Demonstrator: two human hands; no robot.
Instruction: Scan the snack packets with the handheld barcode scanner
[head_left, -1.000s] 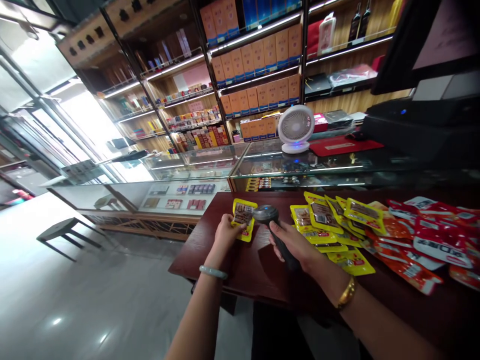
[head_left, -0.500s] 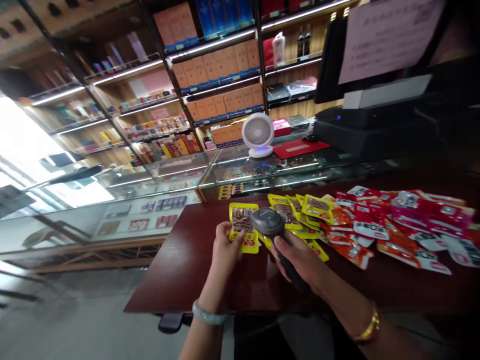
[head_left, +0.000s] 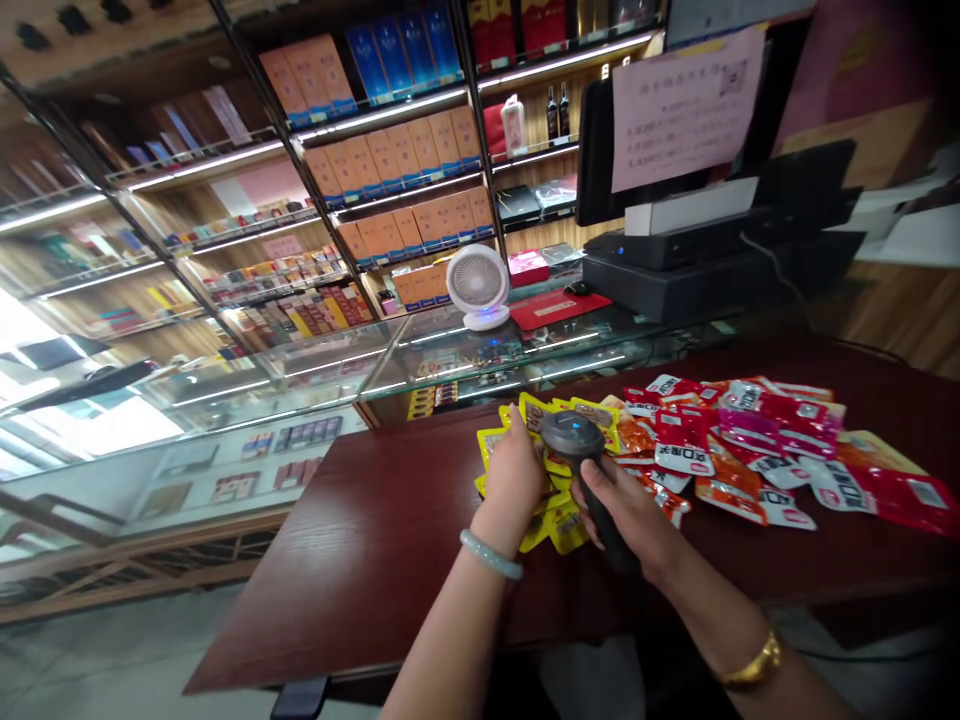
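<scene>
My right hand point(head_left: 626, 510) is wrapped round the handle of a dark barcode scanner point(head_left: 574, 436). A small blue light glows on the scanner's head, which hangs over a heap of yellow snack packets point(head_left: 566, 528). At the left side of that heap, my left hand point(head_left: 516, 468) is closed on a yellow snack packet point(head_left: 489, 442), its edge showing beside the fingers. The back of the hand hides most of the grip. Right of the scanner lie red, white and orange snack packets point(head_left: 682, 440) in a loose, overlapping spread.
A dark red wooden table point(head_left: 360, 540) carries the packets. Behind it stands a glass display counter point(head_left: 420, 350) with a white fan point(head_left: 478, 285) and a red mat point(head_left: 559, 310). A monitor point(head_left: 596, 150) with a pink sheet rises at the back right. Stocked shelves line the wall.
My left hand has moved right with the yellow packet, from bare table to the heap. The scanner stays in my right hand, still close by. The view has swung right.
</scene>
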